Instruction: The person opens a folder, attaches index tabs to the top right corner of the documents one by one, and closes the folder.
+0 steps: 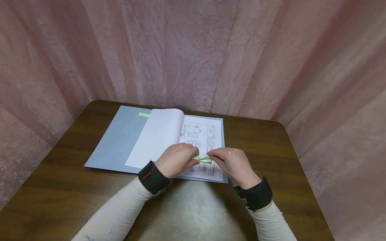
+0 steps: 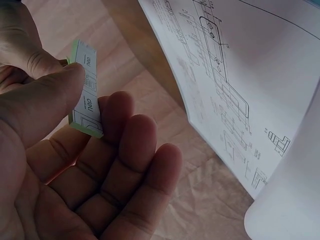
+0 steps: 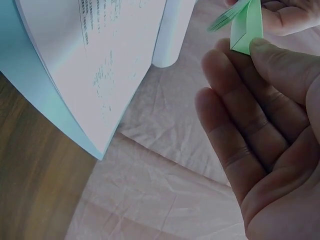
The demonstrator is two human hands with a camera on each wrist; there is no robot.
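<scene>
Above the right-hand page, my left hand (image 1: 178, 159) pinches a small pad of green sticky notes (image 1: 202, 158) between thumb and fingers. Its white printed backing (image 2: 89, 95) faces the left wrist camera. My right hand (image 1: 233, 165) pinches the end of a green sticky note (image 3: 248, 27) between thumb and finger, bent away from the other sheets of the pad. Beneath both hands lies a page with technical drawings (image 1: 199, 130). A turned page (image 1: 156, 134), blank on its visible side, curls over to the left.
An open blue-grey folder (image 1: 111, 140) holds the pages on the brown wooden table (image 1: 256, 137). Beyond the turned page's left edge, a pale green sticky tab (image 1: 143, 114) shows against the folder. Pink curtains (image 1: 187, 50) hang behind and beside the table.
</scene>
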